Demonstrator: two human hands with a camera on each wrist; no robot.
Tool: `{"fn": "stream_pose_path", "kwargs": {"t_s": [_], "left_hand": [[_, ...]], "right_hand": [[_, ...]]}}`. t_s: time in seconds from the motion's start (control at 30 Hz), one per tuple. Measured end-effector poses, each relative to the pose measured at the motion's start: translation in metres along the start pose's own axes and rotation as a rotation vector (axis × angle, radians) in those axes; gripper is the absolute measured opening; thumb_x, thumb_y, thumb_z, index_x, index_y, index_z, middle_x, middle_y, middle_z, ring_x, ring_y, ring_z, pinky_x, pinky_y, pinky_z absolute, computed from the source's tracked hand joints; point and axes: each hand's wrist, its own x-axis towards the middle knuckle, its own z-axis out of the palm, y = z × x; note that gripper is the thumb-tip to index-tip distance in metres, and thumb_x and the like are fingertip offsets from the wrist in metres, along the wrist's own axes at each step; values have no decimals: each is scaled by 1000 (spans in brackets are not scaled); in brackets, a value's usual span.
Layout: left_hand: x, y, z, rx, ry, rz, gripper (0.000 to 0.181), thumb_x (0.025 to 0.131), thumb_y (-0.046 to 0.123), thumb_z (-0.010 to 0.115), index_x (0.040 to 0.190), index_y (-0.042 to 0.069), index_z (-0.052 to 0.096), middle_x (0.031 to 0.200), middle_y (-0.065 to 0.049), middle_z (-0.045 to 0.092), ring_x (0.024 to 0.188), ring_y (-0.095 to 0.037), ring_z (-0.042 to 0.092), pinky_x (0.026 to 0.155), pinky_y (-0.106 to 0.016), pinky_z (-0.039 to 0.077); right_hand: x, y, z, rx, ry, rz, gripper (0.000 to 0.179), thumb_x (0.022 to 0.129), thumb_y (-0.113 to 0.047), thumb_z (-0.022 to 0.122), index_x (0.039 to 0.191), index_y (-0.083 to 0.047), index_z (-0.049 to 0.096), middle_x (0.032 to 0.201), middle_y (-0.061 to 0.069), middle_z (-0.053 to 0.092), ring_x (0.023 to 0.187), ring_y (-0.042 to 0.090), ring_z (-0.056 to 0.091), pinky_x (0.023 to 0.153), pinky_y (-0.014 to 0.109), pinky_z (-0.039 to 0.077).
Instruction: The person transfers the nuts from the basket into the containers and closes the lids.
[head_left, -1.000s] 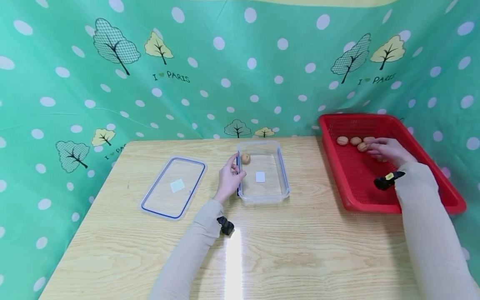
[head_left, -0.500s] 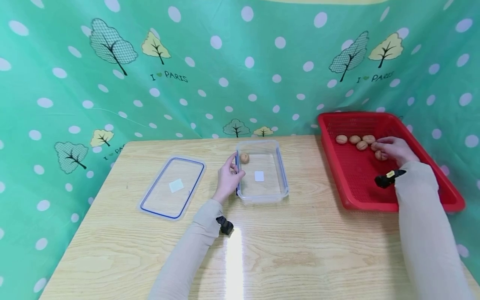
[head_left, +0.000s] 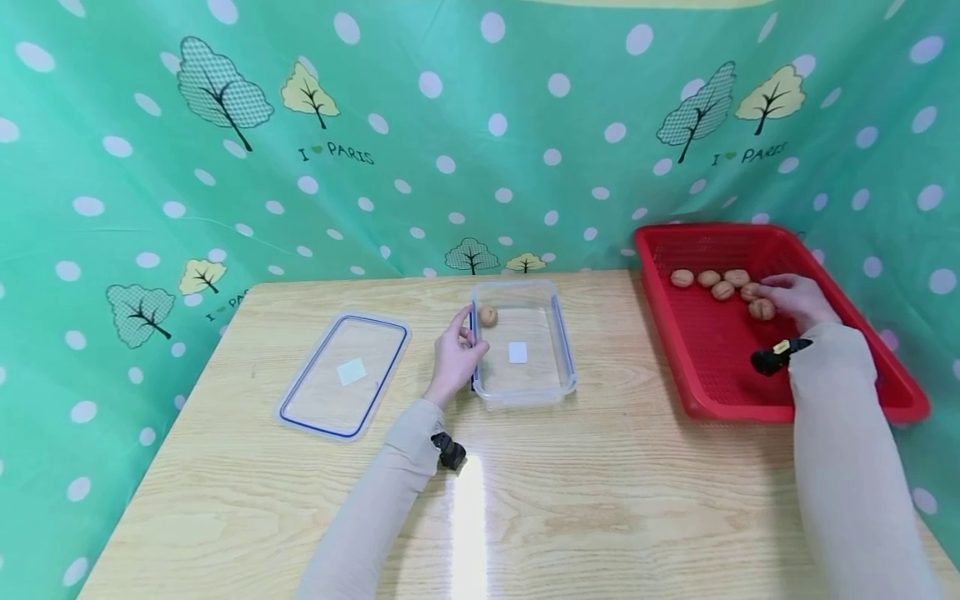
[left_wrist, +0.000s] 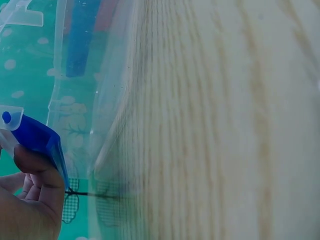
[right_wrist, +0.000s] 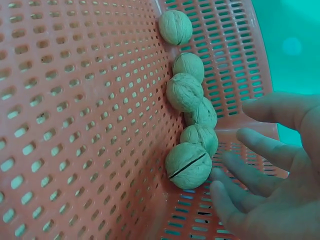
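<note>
In the head view my left hand [head_left: 454, 360] holds the left wall of a clear plastic food container [head_left: 551, 385]. Its thumb reaches over the rim, and the left wrist view shows fingers curled at a blue side clasp [left_wrist: 36, 134]. One walnut [head_left: 488, 316] lies in the container's back left corner. My right hand [head_left: 798, 300] is inside a red plastic basket [head_left: 716, 375], beside several walnuts [head_left: 722, 291]. In the right wrist view its fingers [right_wrist: 267, 145] are spread and hold nothing; the closest is just right of a walnut with a dark seam [right_wrist: 189, 166].
A clear lid [head_left: 315, 400] with a blue seal lies flat on the wooden table [head_left: 585, 500], left of the container. A pale square [head_left: 517, 352] shows in the container's floor. Behind the table hangs a green dotted cloth [head_left: 420, 192].
My right hand has drawn slightly right, off the walnuts, and more of them show. My left hand stays on the container. The head view has shifted a little.
</note>
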Motion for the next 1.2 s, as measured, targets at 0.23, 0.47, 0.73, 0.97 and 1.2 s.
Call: {"fn": "stream_pose_path", "kwargs": {"t_s": [0.23, 0.47, 0.73, 0.97, 1.2], "left_hand": [[0, 1, 0, 5, 10, 3, 69, 80, -3, 63, 145, 8, 43, 82, -6, 52, 59, -10, 45, 51, -21, 40], [0, 2, -1, 17, 16, 0, 69, 80, -3, 63, 145, 9, 43, 81, -2, 51, 58, -10, 44, 51, -21, 40], [0, 2, -2, 12, 13, -8, 69, 81, -3, 62, 145, 10, 43, 81, -2, 50, 56, -9, 43, 52, -21, 39], [-1, 1, 0, 8, 11, -3, 69, 80, -3, 63, 145, 8, 43, 82, -4, 51, 58, -9, 44, 51, -20, 40], [0, 1, 0, 2, 7, 1, 68, 80, -3, 63, 145, 8, 43, 83, -5, 51, 58, -9, 44, 51, -20, 40]], "right_hand": [[0, 0, -2, 39, -111, 27, 73, 100, -37, 46, 144, 15, 18, 133, 31, 29, 104, 25, 41, 78, 26, 50], [3, 1, -2, 95, -179, 33, 73, 100, -32, 49, 144, 16, 15, 114, 7, 47, 97, 13, 47, 79, 28, 54], [15, 8, 6, 129, -353, 46, 37, 97, -20, 59, 124, 4, 56, 92, -9, 68, 85, 6, 62, 79, 30, 54], [17, 9, 14, 81, -328, 4, 36, 91, -17, 67, 121, 2, 63, 95, -7, 66, 86, 8, 61, 77, 29, 55], [24, 10, 16, 264, -398, -137, 23, 91, -5, 64, 112, -8, 71, 96, 1, 72, 86, 12, 68, 76, 26, 55]]}}
